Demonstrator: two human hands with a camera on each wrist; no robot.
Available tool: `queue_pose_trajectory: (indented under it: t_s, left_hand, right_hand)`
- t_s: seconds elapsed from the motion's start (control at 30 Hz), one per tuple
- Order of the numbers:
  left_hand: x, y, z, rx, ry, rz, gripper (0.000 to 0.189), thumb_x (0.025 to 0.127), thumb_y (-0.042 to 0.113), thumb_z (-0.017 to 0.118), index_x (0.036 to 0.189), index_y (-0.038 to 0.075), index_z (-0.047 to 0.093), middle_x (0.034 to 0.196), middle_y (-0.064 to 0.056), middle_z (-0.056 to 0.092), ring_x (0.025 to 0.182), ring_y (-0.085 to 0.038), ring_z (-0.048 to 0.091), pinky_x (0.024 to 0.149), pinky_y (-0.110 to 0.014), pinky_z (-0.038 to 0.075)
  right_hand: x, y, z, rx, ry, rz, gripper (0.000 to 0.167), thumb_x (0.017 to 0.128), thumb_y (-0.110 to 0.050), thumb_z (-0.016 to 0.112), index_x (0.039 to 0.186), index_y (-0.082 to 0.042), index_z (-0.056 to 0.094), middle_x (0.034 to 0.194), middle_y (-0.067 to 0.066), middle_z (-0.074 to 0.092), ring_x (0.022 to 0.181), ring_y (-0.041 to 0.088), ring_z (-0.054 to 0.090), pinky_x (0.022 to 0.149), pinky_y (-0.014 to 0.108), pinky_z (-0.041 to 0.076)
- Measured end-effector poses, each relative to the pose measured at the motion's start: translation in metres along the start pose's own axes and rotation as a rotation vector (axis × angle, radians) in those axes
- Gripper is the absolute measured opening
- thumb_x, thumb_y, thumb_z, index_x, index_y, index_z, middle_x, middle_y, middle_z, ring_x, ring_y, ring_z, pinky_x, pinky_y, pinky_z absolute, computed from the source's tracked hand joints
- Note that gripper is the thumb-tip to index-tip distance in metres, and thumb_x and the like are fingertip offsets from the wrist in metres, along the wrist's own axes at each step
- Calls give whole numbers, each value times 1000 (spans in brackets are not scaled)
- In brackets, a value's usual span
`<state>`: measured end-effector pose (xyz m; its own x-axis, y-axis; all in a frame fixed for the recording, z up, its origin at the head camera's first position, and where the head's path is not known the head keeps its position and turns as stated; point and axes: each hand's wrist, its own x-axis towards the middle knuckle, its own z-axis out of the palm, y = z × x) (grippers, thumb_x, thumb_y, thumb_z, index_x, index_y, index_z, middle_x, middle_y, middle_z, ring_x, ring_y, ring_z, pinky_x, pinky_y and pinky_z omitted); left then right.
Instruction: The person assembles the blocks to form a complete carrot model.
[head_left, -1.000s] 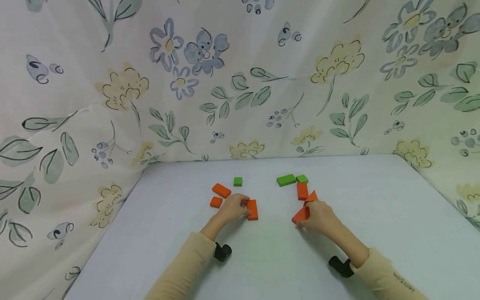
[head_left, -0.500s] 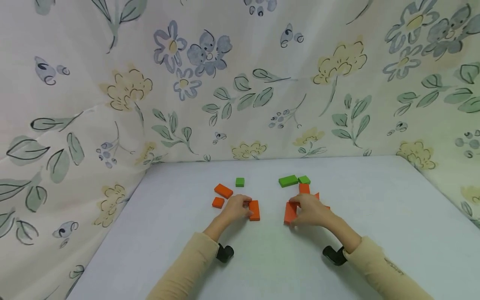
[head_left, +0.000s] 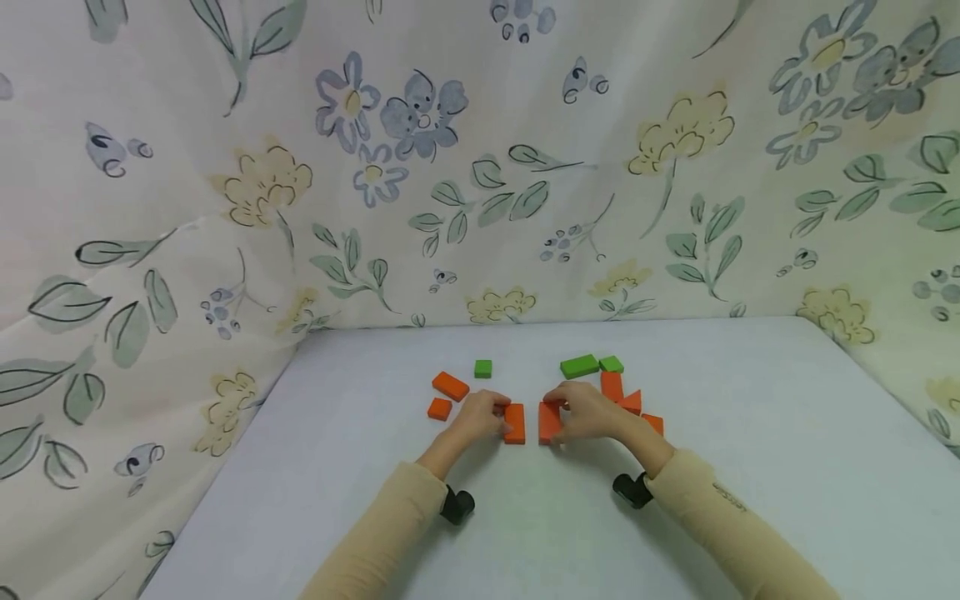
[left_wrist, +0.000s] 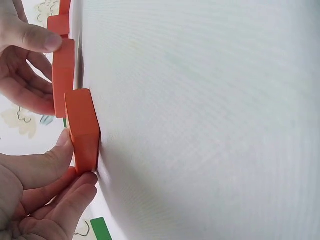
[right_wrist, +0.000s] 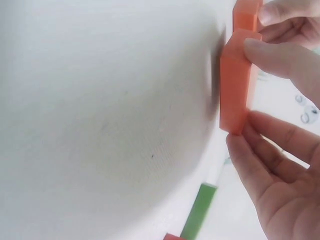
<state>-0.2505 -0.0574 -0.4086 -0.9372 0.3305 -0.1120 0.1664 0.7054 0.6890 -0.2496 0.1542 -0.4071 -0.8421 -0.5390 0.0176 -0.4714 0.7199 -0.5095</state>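
Note:
Near the middle of the white table, my left hand pinches an orange rectangular block between thumb and fingers. My right hand grips a second orange rectangular block by its two ends. The two blocks lie nearly parallel, with a narrow strip of table between them in the head view. In the left wrist view, the left thumb presses one end of its block while fingertips meet the other end. The right wrist view has the thumb on the top end of its block and fingers at the bottom end.
Left of the hands lie an orange block and a smaller orange block. Behind are a green cube, a green bar and a green piece. Right of them sit an orange block, a triangle and another orange piece.
My right hand has moved left with its orange block, from beside the orange triangle to near the left hand's block, and the block has turned upright in view. The left hand keeps its hold.

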Motion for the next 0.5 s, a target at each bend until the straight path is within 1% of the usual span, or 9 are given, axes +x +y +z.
queue_pose_trajectory:
  t_s: [0.13,0.23,0.37,0.5]
  left_hand:
    - [1,0,1,-1,-5,4,42,81,-3,74,122,-7,63,110,-16,66,94,-24,57,87,-37,50]
    - [1,-1,1,4,-5,13,42,81,-3,74,122,-7,63,111,-17,66,96,-25,58,88,-38,50]
    - [2,-1,2,4,-4,29,42,81,-3,75,121,-7,63,111,-18,66,98,-26,60,89,-39,50]
    - [5,-2,2,7,-5,41,42,80,-3,75,120,-8,64,111,-18,67,99,-26,61,89,-39,51]
  right_hand:
    - [6,2,3,28,-32,3,53,72,-14,85,117,5,65,103,6,63,88,20,51,77,32,48]
    - [11,0,4,49,-55,10,52,72,-13,85,117,4,65,102,5,62,87,19,49,76,31,47]
    - [16,-2,5,63,-69,10,53,72,-13,85,117,5,65,106,7,64,89,19,52,81,34,50]
    - [19,-5,5,70,-77,15,53,71,-12,85,118,5,65,106,8,63,88,19,51,80,34,49]
